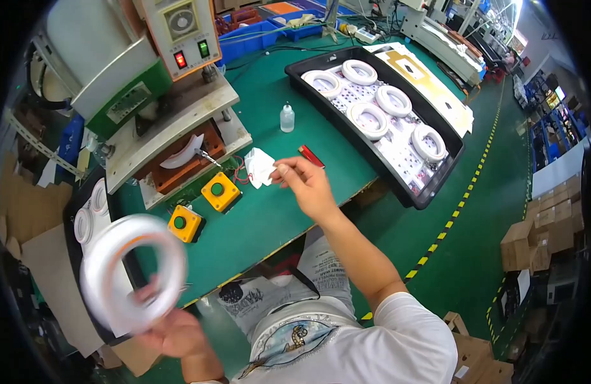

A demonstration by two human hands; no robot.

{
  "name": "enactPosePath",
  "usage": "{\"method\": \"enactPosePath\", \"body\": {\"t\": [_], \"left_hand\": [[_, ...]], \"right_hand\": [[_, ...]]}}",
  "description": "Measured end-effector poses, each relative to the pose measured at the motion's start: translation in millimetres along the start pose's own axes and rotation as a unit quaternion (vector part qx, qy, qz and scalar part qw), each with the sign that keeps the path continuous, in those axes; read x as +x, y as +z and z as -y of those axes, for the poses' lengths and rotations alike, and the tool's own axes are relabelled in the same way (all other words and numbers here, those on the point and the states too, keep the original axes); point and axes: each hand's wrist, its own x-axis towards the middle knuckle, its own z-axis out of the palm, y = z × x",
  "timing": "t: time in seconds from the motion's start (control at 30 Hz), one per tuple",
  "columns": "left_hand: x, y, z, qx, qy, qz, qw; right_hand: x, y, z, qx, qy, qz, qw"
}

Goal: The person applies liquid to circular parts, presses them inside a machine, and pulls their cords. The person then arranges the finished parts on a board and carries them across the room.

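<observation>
My left hand (174,334) grips a white ring (174,269) with an orange band along its inner side; the ring is blurred by motion, at the lower left. Over the green table (257,214), my right hand (306,185) pinches the edge of a crumpled white cloth (258,168). A red object (311,156) lies just beyond that hand. Farther back, a small clear squeeze bottle (287,119) stands upright. Two yellow button boxes, a nearer one (186,223) and a farther one (220,191), sit between my hands, each with a green button.
A press machine (174,144) with a white curved piece (182,152) in its brown die stands at the left. A black tray (398,168) holding several white rings lies at the right. Another tray (70,214) of rings lies left. Cardboard boxes (544,224) stack at far right.
</observation>
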Motion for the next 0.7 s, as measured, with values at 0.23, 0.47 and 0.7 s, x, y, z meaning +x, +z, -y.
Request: {"method": "enactPosePath", "body": {"t": [0.23,0.47,0.7], "left_hand": [[-43.0,6.5,24.9,-0.147,-0.500,-0.066,0.851],[-33.7,8.5,26.6,-0.178,-0.570,-0.070,0.799],[-21.1,-1.6,35.6,-0.179,-0.535,-0.111,0.818]], "right_hand": [[70.7,-27.5,-21.6,-0.283,-0.166,-0.193,0.925],[118.2,-40.6,-47.8,-0.465,-0.051,-0.148,0.871],[108.9,-42.7,-43.7,-0.348,-0.201,-0.087,0.912]]}}
